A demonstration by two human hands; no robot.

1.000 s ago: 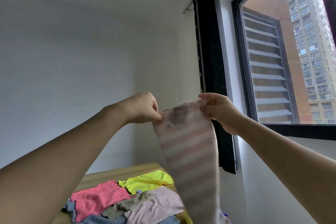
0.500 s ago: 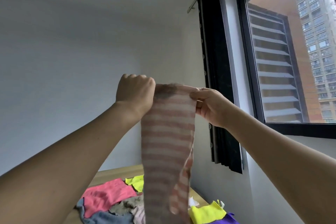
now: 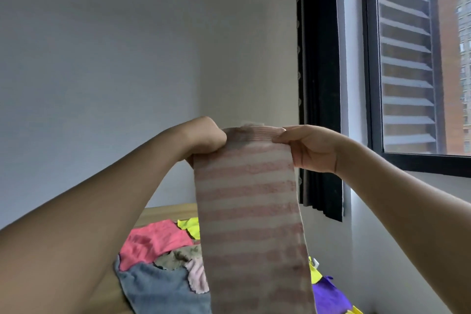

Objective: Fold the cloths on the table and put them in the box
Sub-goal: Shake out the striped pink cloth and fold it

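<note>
- The striped cloth (image 3: 251, 216) looks light, soft and limp: it hangs straight down from its top edge with no stiffness, so I judge it will sag wherever it is not held
- The best hold seems to be the two top corners, which keeps the edge taut and the sides aligned for a fold
- Left hand (image 3: 206, 136) is curled into a fist, gripping the top left corner
- Right hand (image 3: 309, 146) pinches the top right corner between thumb and fingers
- The cloth is in the air between the hands, stretched flat at chest height, its lower end out of view below
- Under it the table (image 3: 163, 213) holds a heap: pink cloth (image 3: 153, 241), blue cloth (image 3: 163, 290), yellow cloth (image 3: 190, 225), all unfolded
- No box is in view
</note>
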